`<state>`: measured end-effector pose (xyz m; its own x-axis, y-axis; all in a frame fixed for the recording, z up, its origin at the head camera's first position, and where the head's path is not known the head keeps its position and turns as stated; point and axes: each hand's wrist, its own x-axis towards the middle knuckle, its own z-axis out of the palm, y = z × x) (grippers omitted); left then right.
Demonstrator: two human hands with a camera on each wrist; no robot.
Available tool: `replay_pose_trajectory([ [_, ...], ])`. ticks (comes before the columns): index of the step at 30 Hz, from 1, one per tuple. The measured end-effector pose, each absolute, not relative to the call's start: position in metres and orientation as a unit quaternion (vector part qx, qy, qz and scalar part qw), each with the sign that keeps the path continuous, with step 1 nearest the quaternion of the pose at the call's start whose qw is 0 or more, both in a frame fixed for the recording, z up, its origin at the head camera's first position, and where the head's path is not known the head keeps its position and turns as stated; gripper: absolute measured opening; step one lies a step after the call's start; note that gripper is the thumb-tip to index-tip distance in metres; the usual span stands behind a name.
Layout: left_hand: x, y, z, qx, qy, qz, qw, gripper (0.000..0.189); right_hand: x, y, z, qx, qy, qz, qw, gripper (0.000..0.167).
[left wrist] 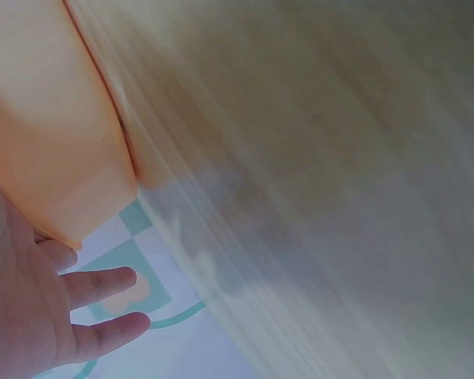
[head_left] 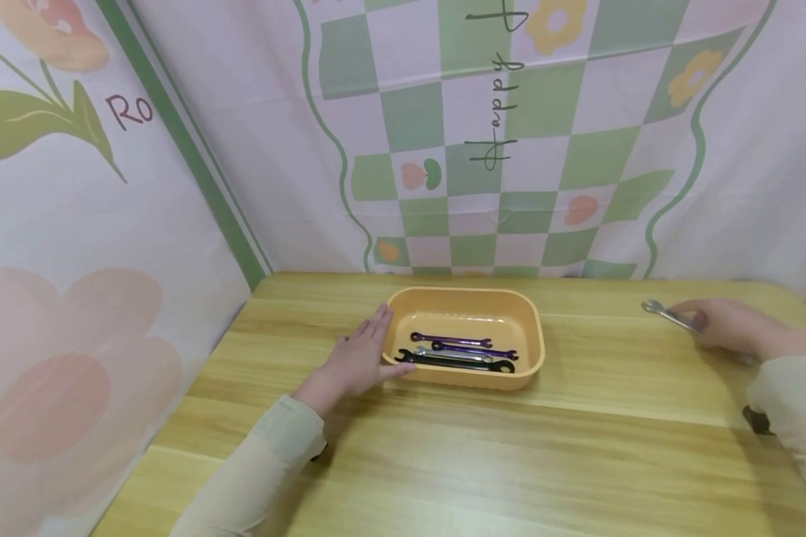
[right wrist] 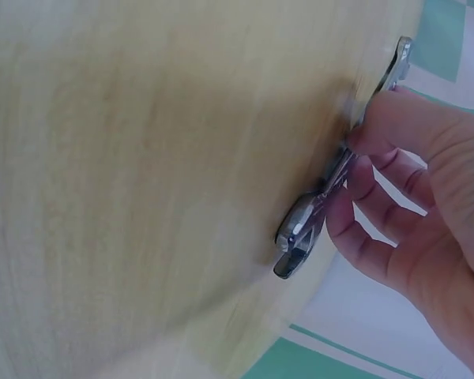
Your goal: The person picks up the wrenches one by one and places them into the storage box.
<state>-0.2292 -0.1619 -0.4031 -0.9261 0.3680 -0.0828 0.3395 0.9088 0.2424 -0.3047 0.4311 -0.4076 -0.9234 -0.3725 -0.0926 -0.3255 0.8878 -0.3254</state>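
Observation:
In the head view my left hand (head_left: 357,361) rests against the left end of an orange plastic bin (head_left: 536,328). Its fingers are extended along the outside and its thumb lies over the front rim. The left wrist view shows those fingers (left wrist: 103,286) spread and fairly straight beside the bin wall. Inside lie two purple wrenches (head_left: 453,341), a silver wrench (head_left: 443,353) and a longer black wrench (head_left: 453,363). Far to the right, my right hand (head_left: 732,326) pinches another silver wrench (right wrist: 336,175) by its shaft, close over the tabletop.
The bin stands on a wood-grain table (head_left: 457,455), near its back edge. A printed cloth (head_left: 413,119) with green checks hangs behind the table, and another floral cloth (head_left: 175,194) hangs along the left side.

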Motion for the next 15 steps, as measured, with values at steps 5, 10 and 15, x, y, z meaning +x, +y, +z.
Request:
replay_pose_trajectory([
  [5,-0.229,-0.1614,-0.4018,0.183,0.974,0.116,0.061,0.112,-0.3045,0.4318,-0.4078,-0.169,0.965,-0.176,0.093,0.068],
  [10,-0.2287,-0.1612,-0.4011,0.183,0.975,0.113,0.06,0.111,-0.3028,0.4297,-0.4053,-0.172,0.965,-0.173,0.096,0.066],
  [15,-0.2287,-0.1601,-0.4005,0.178,0.976,0.105,0.066,0.112,-0.3009,0.4276,-0.4035,-0.16,0.965,-0.176,0.107,0.065],
])
